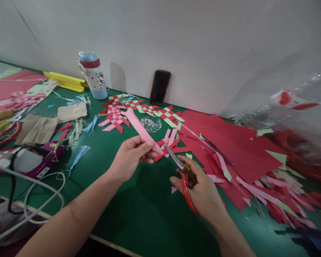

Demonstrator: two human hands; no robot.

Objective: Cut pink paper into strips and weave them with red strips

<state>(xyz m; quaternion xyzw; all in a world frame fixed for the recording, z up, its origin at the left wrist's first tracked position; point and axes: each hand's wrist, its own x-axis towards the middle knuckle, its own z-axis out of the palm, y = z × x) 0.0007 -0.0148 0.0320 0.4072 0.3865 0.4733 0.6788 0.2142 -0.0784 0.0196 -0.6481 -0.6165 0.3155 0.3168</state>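
My left hand [133,154] pinches a long pink paper strip [140,129] between thumb and fingers. In my right hand [200,185] is a pair of scissors [187,194] with red handles, its blades pointing at the strip's near end. Whether the blades touch the paper I cannot tell. Just beyond them lies a partly woven red and pink paper piece [169,142]. A woven red and pink paper fish shape [115,117] rests farther left, near a clear round dish [151,124] of small shiny beads.
Red paper sheets [246,142] and scraps spread over the right side. A phone [159,87] leans on the wall, right of a bottle [95,80]. Blue tassels [81,153], a purple device [49,159] with cables, and red-handled scissors [9,134] lie left.
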